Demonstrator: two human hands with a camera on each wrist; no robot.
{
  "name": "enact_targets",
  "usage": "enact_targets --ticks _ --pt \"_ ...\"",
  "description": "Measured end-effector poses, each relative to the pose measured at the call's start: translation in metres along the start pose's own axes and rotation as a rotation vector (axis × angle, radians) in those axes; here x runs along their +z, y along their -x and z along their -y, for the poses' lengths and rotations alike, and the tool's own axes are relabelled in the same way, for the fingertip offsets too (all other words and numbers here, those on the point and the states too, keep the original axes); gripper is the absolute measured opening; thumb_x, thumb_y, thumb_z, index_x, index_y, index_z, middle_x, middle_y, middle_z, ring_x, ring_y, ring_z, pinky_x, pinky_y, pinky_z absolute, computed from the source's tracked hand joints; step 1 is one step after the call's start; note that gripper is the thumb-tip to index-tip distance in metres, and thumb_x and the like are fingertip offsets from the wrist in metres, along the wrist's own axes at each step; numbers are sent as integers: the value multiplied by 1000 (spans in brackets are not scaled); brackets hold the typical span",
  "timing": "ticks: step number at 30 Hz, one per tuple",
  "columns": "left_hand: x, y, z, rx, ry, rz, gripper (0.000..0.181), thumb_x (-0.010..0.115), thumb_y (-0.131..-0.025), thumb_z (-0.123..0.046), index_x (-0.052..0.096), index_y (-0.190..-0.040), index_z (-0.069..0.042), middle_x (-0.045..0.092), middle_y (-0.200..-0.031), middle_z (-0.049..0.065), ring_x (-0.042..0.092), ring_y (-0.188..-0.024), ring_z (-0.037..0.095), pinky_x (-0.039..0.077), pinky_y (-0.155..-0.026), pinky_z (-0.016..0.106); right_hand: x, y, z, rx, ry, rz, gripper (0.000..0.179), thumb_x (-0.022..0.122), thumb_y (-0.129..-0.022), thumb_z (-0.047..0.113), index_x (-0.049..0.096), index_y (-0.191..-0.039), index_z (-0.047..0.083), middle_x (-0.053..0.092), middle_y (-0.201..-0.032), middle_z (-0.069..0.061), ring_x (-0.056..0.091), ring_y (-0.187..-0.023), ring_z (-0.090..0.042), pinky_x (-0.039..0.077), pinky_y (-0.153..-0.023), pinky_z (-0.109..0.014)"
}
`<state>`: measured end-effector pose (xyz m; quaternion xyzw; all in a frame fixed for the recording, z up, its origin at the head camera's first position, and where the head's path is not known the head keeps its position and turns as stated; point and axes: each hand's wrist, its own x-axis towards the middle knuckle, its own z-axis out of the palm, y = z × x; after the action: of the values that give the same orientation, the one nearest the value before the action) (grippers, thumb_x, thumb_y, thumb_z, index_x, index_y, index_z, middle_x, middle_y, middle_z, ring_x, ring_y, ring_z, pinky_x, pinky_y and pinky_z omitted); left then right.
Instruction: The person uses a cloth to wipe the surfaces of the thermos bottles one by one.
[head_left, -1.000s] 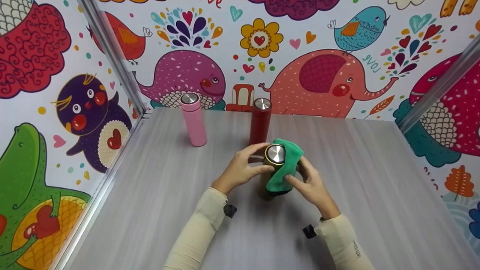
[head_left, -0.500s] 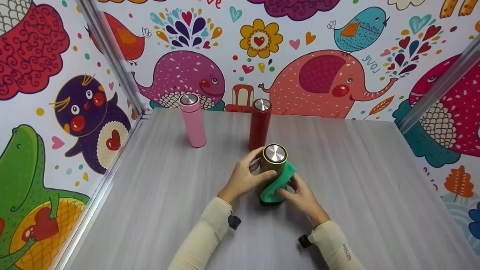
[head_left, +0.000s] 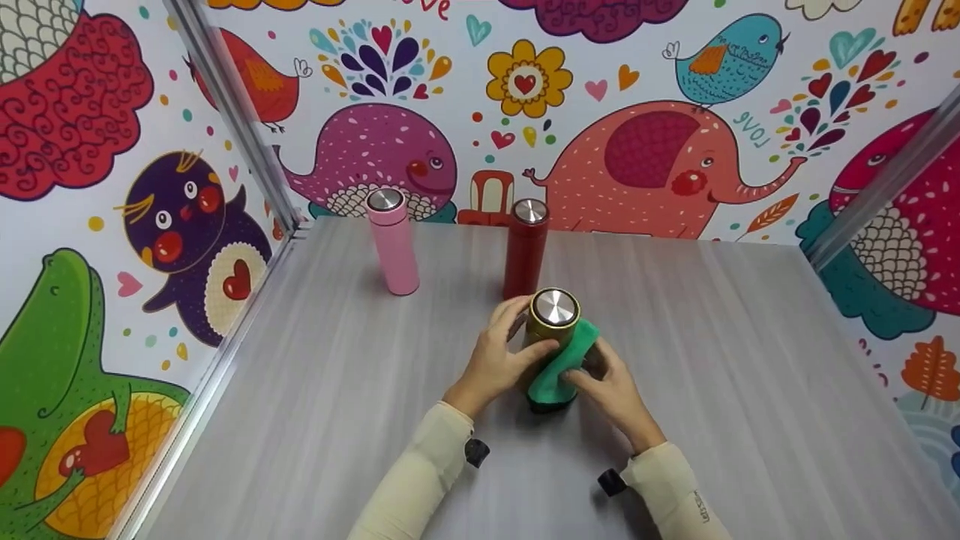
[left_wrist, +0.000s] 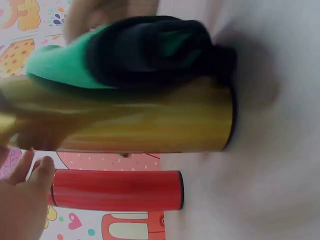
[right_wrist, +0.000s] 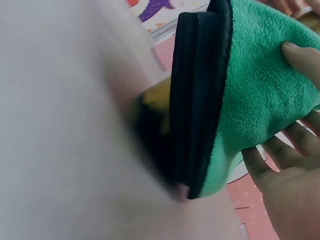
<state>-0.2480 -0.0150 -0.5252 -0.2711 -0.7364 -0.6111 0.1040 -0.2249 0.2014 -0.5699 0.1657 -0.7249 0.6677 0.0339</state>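
In the head view a gold thermos flask (head_left: 553,330) with a shiny steel lid stands upright on the table. My left hand (head_left: 491,360) grips its upper body from the left, thumb across the near side. A green cloth (head_left: 564,371) with a dark edge lies against the flask's right and near side. My right hand (head_left: 616,390) holds that cloth, thumb on its outer face. The left wrist view shows the gold body (left_wrist: 160,125) down to its black base, beside the folded dark-edged cloth (left_wrist: 65,67). In the right wrist view the cloth (right_wrist: 265,75) hides most of the flask.
Just behind the gold flask stands a red thermos flask (head_left: 525,259). A pink thermos flask (head_left: 397,259) is further left at the back. Patterned panels (head_left: 622,60) with metal corner posts border the grey table (head_left: 360,375) at the back and sides.
The cloth and my right hand have moved down the flask, uncovering the lid's right side. My left hand stays around the flask. The last half second shows little change beyond a slight view shift.
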Motion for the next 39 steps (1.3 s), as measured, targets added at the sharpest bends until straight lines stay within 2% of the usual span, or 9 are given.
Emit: enact_targets --ticks 3,6,10,13,18,23,27,31,39 --pt "-2 3 1 29 -46 -3 70 75 -90 -34 47 -148 -6 43 -133 4 49 -126 17 43 -106 31 -1 -4 14 -44 3 6 69 73 -90 -1 41 -150 4 55 -140 -14 54 -127 -27 45 -104 -33" --pt "-4 4 1 42 -51 24 68 73 -92 -30 46 -149 -5 43 -129 5 53 -120 18 46 -103 31 -3 -11 32 -112 17 9 67 73 -89 -5 43 -149 3 55 -139 -15 55 -125 -27 44 -105 -32" --pt "-7 3 -3 23 -50 89 69 70 -95 -28 39 -154 -10 43 -132 6 55 -118 18 47 -102 31 -5 -19 54 -229 26 -5 68 70 -86 -14 43 -147 -2 53 -139 -20 55 -125 -28 44 -105 -32" --pt "-8 2 -4 4 -53 108 73 69 -95 -28 32 -157 -14 45 -134 7 54 -120 18 47 -102 30 -6 -23 66 -287 46 -13 70 69 -84 -18 42 -147 -3 52 -140 -21 53 -128 -28 42 -107 -33" --pt "-7 6 -1 16 -42 61 69 69 -96 -27 34 -155 -13 51 -137 6 53 -124 17 48 -101 30 -3 -24 82 -307 106 -3 70 68 -84 -19 40 -147 -7 50 -141 -21 52 -130 -25 40 -108 -31" --pt "-7 10 0 19 -29 48 60 65 -99 -30 41 -151 -12 51 -143 5 52 -128 16 46 -102 30 4 -19 95 -267 121 12 70 69 -86 -15 36 -147 -11 47 -144 -24 49 -132 -23 39 -109 -30" --pt "-8 12 -3 -9 -29 43 58 65 -99 -31 44 -150 -11 51 -144 2 51 -130 17 47 -101 33 6 -17 83 -257 128 26 72 70 -86 -13 35 -148 -11 48 -143 -25 50 -130 -25 41 -107 -29" --pt "-7 13 -6 -27 -40 12 63 70 -96 -35 46 -148 -11 52 -143 1 52 -129 18 49 -100 35 6 -14 68 -249 112 50 69 69 -86 -14 35 -147 -12 51 -140 -25 53 -127 -25 44 -105 -31" --pt "5 13 -7 2 -57 -71 74 79 -87 -35 45 -147 -10 52 -143 4 53 -128 20 50 -98 37 7 -2 47 -140 151 53 64 69 -89 -9 40 -146 -10 51 -140 -20 53 -125 -18 43 -105 -30"
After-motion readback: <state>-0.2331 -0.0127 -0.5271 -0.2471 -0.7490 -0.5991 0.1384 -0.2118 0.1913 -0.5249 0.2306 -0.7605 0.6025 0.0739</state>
